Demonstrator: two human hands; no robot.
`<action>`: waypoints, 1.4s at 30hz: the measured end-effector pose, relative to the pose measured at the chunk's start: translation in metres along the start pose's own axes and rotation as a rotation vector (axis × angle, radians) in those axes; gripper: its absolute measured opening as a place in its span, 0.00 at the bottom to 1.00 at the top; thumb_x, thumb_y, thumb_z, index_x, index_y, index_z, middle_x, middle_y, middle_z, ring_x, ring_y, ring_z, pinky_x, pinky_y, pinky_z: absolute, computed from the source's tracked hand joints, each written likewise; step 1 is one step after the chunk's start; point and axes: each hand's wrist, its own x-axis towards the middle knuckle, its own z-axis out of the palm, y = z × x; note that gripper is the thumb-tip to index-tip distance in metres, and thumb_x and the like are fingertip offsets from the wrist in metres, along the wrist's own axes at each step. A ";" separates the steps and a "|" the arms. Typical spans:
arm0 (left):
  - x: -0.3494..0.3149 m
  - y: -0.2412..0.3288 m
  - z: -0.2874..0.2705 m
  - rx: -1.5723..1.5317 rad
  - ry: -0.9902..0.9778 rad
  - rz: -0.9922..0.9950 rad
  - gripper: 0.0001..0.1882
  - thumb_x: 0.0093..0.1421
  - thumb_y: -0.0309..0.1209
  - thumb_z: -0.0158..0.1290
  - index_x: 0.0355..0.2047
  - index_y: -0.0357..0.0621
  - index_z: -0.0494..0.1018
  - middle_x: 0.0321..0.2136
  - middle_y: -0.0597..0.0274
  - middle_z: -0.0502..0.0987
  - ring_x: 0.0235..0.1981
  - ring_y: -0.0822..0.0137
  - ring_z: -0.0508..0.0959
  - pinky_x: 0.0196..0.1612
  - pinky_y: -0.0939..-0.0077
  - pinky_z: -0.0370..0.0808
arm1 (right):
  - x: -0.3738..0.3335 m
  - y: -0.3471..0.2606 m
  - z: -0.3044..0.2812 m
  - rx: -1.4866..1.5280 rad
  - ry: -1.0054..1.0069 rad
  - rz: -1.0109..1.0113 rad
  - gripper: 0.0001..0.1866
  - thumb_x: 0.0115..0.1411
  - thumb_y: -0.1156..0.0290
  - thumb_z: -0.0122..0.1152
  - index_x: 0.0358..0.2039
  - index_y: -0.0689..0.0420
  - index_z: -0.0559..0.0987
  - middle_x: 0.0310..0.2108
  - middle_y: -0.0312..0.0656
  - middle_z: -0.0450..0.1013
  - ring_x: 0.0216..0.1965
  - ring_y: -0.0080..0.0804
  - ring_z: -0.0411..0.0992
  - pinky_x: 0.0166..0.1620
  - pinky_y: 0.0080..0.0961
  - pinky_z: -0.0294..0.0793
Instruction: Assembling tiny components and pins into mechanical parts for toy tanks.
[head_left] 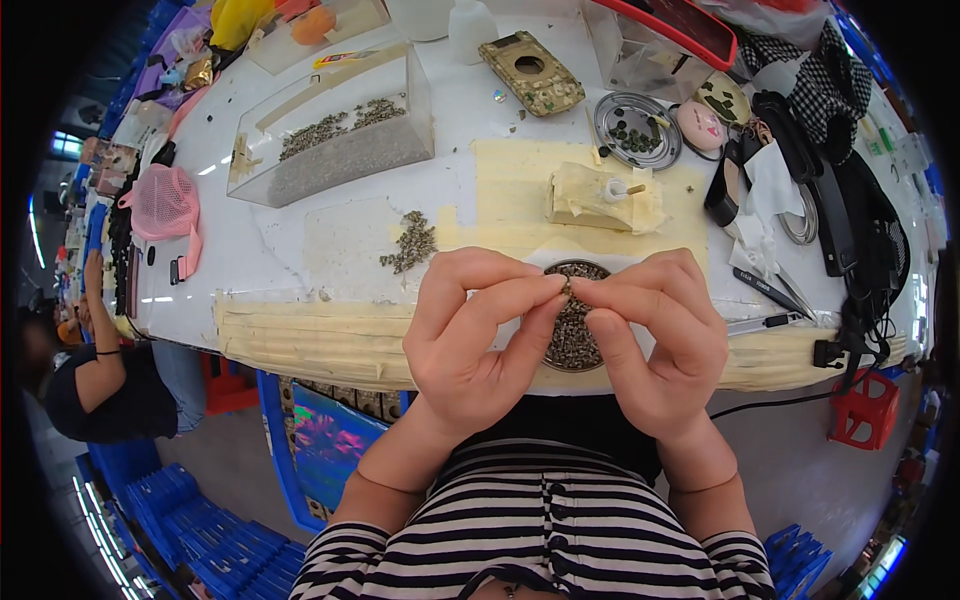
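Note:
My left hand (465, 325) and my right hand (665, 335) meet fingertip to fingertip near the table's front edge. Thumbs and forefingers pinch together on a tiny greyish-brown part (568, 287), too small to name and mostly covered by the fingertips. Directly beneath them is a round dish (572, 368) filled with many similar small parts (575, 330). A loose pile of such parts (412, 243) lies on the table to the left of my hands. Beyond the dish, a taped block (600, 200) carries a white round piece with a short stick.
A clear box (330, 165) of small parts stands at the far left. Behind are a camouflage-patterned case (530, 72) and a metal dish (637, 130) with dark bits. Tweezers (795, 292), a knife (765, 322) and black straps (815, 190) lie right. Another person (110, 390) sits at left.

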 end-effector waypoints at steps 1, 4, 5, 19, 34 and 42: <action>0.001 0.001 -0.001 -0.009 -0.004 0.012 0.14 0.48 0.17 0.66 0.36 0.41 0.81 0.34 0.60 0.77 0.33 0.62 0.76 0.36 0.73 0.74 | 0.001 -0.001 -0.001 0.050 -0.014 0.048 0.10 0.50 0.77 0.71 0.35 0.58 0.85 0.29 0.37 0.77 0.31 0.32 0.69 0.36 0.25 0.68; 0.004 0.004 -0.001 -0.038 -0.052 0.069 0.15 0.46 0.17 0.66 0.36 0.41 0.82 0.34 0.60 0.77 0.33 0.62 0.76 0.36 0.73 0.73 | -0.001 0.007 0.000 0.274 -0.092 0.160 0.07 0.52 0.78 0.69 0.33 0.59 0.85 0.28 0.39 0.77 0.30 0.32 0.70 0.36 0.24 0.68; 0.004 0.003 -0.001 -0.043 -0.065 0.081 0.14 0.48 0.18 0.66 0.36 0.40 0.81 0.34 0.60 0.77 0.34 0.62 0.76 0.36 0.73 0.73 | -0.002 0.008 -0.001 0.324 -0.102 0.198 0.07 0.51 0.78 0.69 0.33 0.59 0.84 0.28 0.38 0.76 0.30 0.32 0.70 0.36 0.25 0.68; 0.000 0.003 0.001 -0.065 -0.048 -0.046 0.12 0.49 0.15 0.63 0.35 0.37 0.80 0.33 0.58 0.77 0.33 0.62 0.77 0.36 0.74 0.73 | -0.007 0.002 0.003 -0.112 0.050 -0.072 0.14 0.47 0.76 0.73 0.37 0.56 0.86 0.30 0.35 0.78 0.32 0.30 0.69 0.36 0.23 0.67; 0.004 0.002 0.007 0.014 -0.063 0.017 0.13 0.46 0.16 0.65 0.34 0.38 0.80 0.30 0.60 0.78 0.30 0.62 0.76 0.32 0.73 0.72 | -0.009 0.000 0.003 -0.242 0.095 -0.175 0.13 0.45 0.74 0.75 0.34 0.55 0.86 0.29 0.33 0.77 0.30 0.29 0.68 0.34 0.25 0.65; 0.003 0.003 0.001 -0.051 -0.064 0.022 0.12 0.49 0.16 0.64 0.35 0.37 0.80 0.31 0.59 0.77 0.32 0.63 0.76 0.35 0.74 0.73 | -0.008 0.011 0.003 0.121 -0.018 0.050 0.12 0.49 0.77 0.72 0.37 0.58 0.86 0.30 0.37 0.78 0.30 0.31 0.70 0.36 0.24 0.67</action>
